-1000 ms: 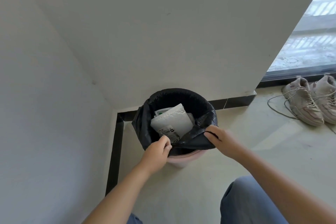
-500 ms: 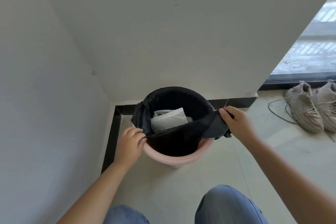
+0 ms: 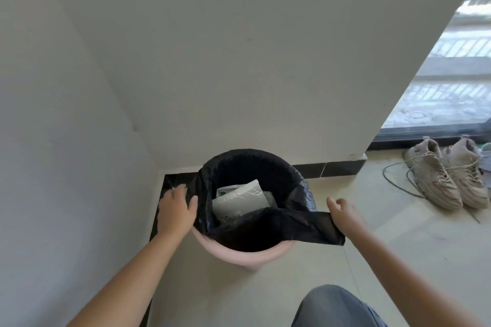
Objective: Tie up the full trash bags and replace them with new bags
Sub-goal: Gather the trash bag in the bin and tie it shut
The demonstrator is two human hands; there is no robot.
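1. Standing in a corner: pale tiled floor (image 3: 398,260), white walls (image 3: 239,61) with a black skirting strip, two beige shoes (image 3: 446,178) well right of the right hand.
2. Bin (image 3: 247,249) sits upright between the hands, mouth upward; round, smooth pink plastic.
3. Bag (image 3: 265,225): thin, glossy black film, near edge stretched left-right; white packet (image 3: 240,200) inside.
4. Left hand (image 3: 176,210) grips the bag's left flap; right hand (image 3: 345,214) pinches its right corner.
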